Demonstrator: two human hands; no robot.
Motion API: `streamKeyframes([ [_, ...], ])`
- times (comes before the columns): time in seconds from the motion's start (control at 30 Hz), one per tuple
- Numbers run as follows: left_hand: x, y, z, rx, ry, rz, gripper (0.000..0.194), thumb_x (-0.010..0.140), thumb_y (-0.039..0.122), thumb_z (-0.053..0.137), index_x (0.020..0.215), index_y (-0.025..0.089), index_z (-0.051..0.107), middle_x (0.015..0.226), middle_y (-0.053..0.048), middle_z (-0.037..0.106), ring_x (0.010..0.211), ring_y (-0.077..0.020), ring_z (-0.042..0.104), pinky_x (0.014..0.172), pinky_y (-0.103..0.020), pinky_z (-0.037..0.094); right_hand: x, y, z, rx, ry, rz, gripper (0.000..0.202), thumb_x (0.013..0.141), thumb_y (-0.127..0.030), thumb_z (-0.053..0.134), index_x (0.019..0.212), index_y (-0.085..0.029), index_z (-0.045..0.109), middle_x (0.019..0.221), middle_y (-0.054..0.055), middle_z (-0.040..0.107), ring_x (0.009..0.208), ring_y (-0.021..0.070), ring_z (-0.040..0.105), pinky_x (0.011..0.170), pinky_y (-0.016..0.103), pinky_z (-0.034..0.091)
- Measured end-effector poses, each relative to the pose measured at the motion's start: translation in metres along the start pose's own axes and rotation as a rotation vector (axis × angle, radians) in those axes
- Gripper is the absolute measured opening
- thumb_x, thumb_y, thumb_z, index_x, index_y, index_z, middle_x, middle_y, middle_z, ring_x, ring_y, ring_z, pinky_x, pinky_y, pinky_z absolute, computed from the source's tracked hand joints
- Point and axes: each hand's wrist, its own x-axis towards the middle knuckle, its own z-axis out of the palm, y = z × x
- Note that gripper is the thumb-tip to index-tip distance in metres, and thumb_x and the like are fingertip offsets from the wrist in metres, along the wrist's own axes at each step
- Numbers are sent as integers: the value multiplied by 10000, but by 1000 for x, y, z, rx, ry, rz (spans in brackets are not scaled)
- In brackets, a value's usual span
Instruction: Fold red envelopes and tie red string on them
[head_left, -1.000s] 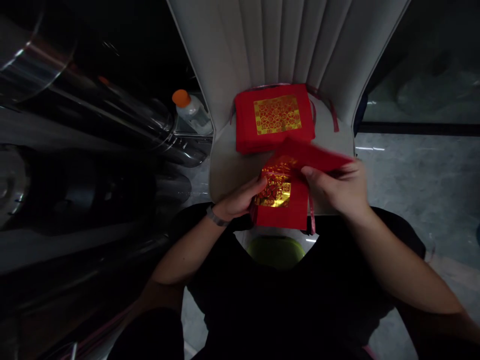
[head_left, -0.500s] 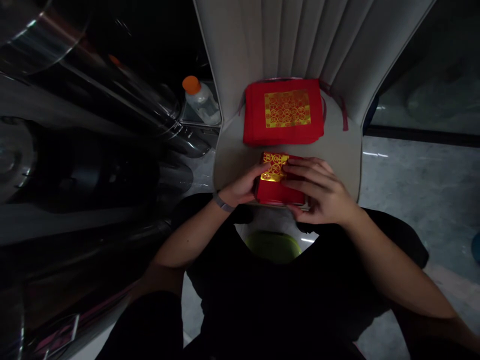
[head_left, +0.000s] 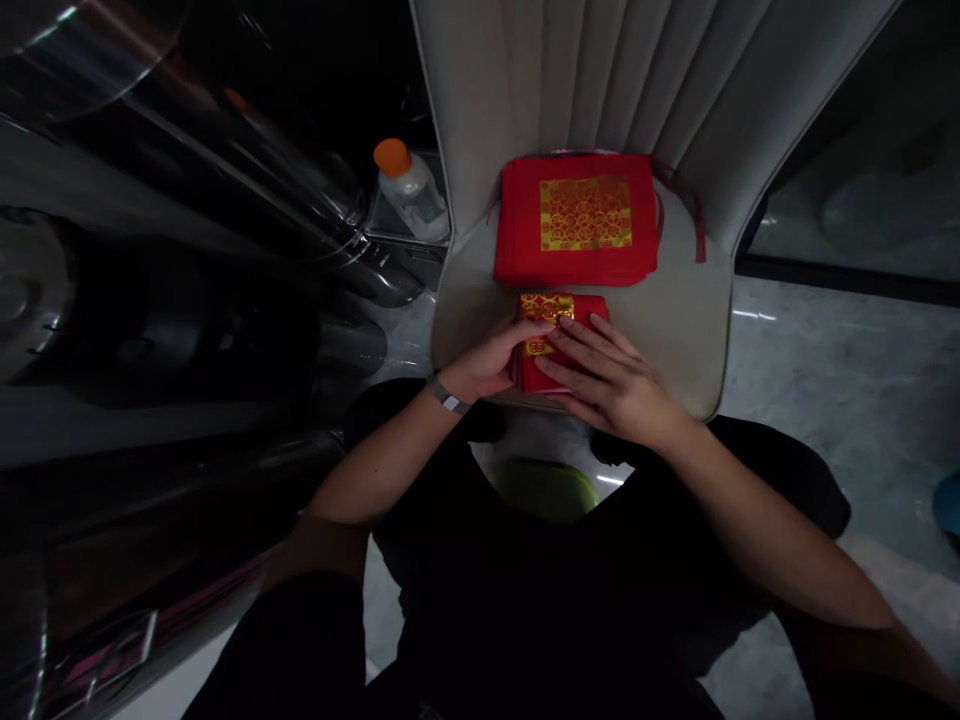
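Observation:
A thick stack of red envelopes [head_left: 589,305] with a gold pattern on the top one lies near the front of the chair seat. My left hand [head_left: 491,360] is closed round its left side, thumb on top and fingers against the edge. Across the top, my right hand [head_left: 619,390] lies with its fingers stretched out and apart, covering much of the right half; one digit runs along the near edge. Just behind it is a larger pile of red drawstring bags [head_left: 517,220] with a gold panel and dark red ribbons.
The chair [head_left: 675,340] has a pale seat and a ribbed back. A clear bottle [head_left: 416,200] with an orange cap stands at its left, near dark shiny cylinders [head_left: 277,190]. A greenish container [head_left: 544,490] shows below, between my knees.
My right hand has slid left over the stack, its fingers flatter on top. My left thumb reaches further onto the top envelope. The view has shifted slightly.

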Motion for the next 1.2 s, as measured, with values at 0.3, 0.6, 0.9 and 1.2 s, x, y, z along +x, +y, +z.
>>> streamKeyframes([
  [0.3,1,-5,-2,36,39,1,363,886,430,796,1130,160,810,1256,-104,817,1342,-295,694,1177,-405,510,1,-9,11,-33,-17,-9,590,1028,-309,740,1602,-317,601,1662,96,592,1606,346,486,1307,667,436],
  [0.6,-11,-7,-1,768,-172,79,524,1027,500,696,1456,200,654,1421,-116,732,1251,-272,699,1090,-415,533,23,7,-19,414,255,470,311,984,-527,781,1178,-295,852,1176,80,838,1097,273,784,999,473,630],
  [0.9,-17,-2,4,981,-308,-39,475,1079,545,572,1367,184,686,1280,-94,792,1097,-242,750,944,-363,585,26,25,-13,685,2,638,409,842,-621,881,936,-225,839,889,44,804,792,186,702,726,333,589],
  [1.2,-16,-4,0,822,-58,101,473,1048,610,620,1154,180,785,1104,-74,816,967,-228,743,820,-305,538,6,42,-19,535,15,601,531,758,-612,958,1103,-236,810,993,45,785,885,224,693,845,398,607],
])
